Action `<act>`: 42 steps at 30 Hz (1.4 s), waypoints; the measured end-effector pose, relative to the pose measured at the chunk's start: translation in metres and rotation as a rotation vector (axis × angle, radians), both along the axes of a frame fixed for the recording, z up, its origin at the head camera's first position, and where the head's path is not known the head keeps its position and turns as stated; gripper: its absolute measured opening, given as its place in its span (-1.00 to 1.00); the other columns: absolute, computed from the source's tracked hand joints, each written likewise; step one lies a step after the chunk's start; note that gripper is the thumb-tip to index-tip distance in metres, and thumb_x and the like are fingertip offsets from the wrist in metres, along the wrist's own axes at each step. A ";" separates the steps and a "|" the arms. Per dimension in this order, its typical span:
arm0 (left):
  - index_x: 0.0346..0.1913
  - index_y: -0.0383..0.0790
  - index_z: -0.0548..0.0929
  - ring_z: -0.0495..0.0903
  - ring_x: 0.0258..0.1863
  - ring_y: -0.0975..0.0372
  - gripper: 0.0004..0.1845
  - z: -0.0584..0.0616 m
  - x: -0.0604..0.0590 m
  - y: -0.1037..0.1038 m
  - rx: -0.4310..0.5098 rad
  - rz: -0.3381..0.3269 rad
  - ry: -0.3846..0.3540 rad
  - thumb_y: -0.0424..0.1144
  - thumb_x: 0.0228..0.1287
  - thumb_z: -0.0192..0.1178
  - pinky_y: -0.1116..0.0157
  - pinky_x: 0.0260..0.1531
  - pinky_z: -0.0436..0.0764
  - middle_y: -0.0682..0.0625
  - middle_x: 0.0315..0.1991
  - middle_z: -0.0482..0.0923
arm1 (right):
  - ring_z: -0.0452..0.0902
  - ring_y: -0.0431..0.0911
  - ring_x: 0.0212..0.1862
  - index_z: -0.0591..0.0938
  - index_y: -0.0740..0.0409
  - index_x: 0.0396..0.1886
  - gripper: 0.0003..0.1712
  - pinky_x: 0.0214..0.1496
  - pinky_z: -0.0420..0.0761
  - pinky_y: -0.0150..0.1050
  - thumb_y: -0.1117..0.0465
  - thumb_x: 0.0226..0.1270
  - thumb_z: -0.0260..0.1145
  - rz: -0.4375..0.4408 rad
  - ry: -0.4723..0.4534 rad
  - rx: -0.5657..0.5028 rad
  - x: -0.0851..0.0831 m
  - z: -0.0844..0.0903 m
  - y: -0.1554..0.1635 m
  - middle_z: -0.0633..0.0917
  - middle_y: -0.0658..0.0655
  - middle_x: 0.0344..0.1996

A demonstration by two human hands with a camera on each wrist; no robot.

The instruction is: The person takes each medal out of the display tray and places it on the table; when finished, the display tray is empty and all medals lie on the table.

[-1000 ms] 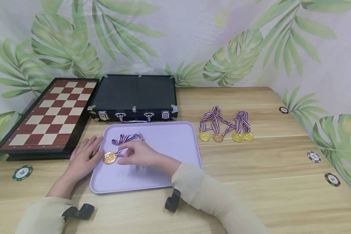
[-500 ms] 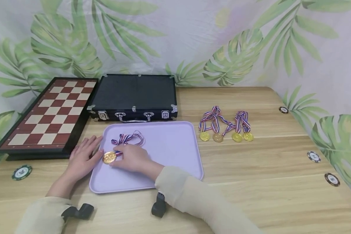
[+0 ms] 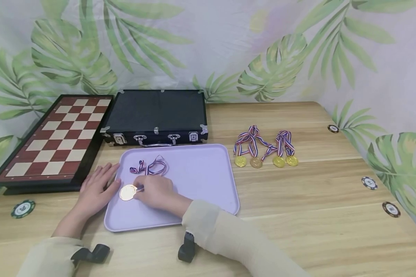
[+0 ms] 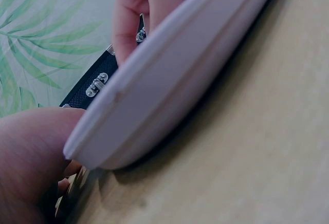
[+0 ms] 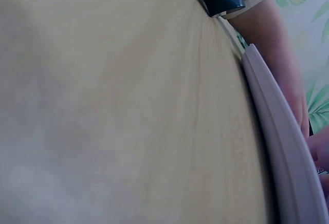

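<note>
Here the gold medal (image 3: 128, 192) is pinched by the right hand (image 3: 155, 191) on the lilac tray (image 3: 201, 173); the ribbon (image 3: 150, 167) should be laid flat, while the tray's left rim is steadied by the open left hand (image 3: 96, 188).

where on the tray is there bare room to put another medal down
The tray's right half is bare, from the ribbon across to the right rim. The near-left corner is crowded: the medal, the right hand and the left hand at the rim.
</note>
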State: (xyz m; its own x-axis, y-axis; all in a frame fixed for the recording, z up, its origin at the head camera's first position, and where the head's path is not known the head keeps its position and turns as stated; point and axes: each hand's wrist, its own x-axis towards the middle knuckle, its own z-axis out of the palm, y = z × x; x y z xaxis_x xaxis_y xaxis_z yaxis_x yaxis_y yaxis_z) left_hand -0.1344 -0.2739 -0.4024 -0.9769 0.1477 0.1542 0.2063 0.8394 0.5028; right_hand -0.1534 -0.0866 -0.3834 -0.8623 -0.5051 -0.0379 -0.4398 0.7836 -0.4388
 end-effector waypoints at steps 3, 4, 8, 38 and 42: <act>0.26 -0.24 0.16 -0.17 0.23 -0.16 -0.45 -0.001 0.001 -0.001 0.005 0.001 0.007 -0.08 0.26 -0.10 -0.13 0.08 -0.32 -0.37 0.21 0.04 | 0.37 -0.37 -0.48 0.54 -0.21 -0.40 -0.85 -0.53 0.30 -0.42 -0.03 0.00 0.30 0.021 -0.024 -0.020 0.001 0.001 0.005 0.53 -0.28 -0.51; 0.26 -0.24 0.17 -0.16 0.23 -0.16 -0.45 -0.001 0.001 -0.001 0.006 0.001 0.010 -0.09 0.25 -0.10 -0.13 0.08 -0.31 -0.37 0.21 0.05 | 0.36 -0.37 -0.49 0.53 -0.20 -0.43 -0.87 -0.54 0.30 -0.42 -0.01 0.01 0.30 0.029 -0.030 -0.023 0.001 0.001 0.007 0.52 -0.27 -0.53; 0.26 -0.24 0.16 -0.17 0.23 -0.15 -0.45 -0.001 0.001 -0.001 0.008 0.006 0.007 -0.08 0.26 -0.11 -0.13 0.08 -0.32 -0.37 0.21 0.04 | 0.35 -0.36 -0.49 0.53 -0.20 -0.48 -0.94 -0.55 0.30 -0.43 0.04 0.05 0.28 0.076 -0.040 -0.030 0.000 0.003 0.018 0.50 -0.27 -0.55; 0.26 -0.24 0.15 -0.19 0.24 -0.14 -0.45 -0.001 -0.002 0.000 0.008 0.004 -0.007 -0.08 0.26 -0.12 -0.11 0.08 -0.33 -0.36 0.22 0.02 | 0.36 -0.25 -0.34 0.51 -0.19 -0.02 -0.55 -0.47 0.33 -0.42 -0.05 0.01 0.28 0.116 0.094 0.041 0.001 0.002 0.040 0.49 -0.05 -0.33; 0.26 -0.25 0.15 -0.19 0.24 -0.14 -0.45 -0.002 -0.002 0.000 0.000 0.006 -0.007 -0.08 0.27 -0.12 -0.11 0.08 -0.33 -0.37 0.22 0.02 | 0.43 -0.25 -0.16 0.45 -0.14 0.07 -0.52 -0.23 0.41 -0.42 0.13 0.09 0.25 0.174 0.024 -0.039 0.000 0.003 0.044 0.55 -0.06 -0.13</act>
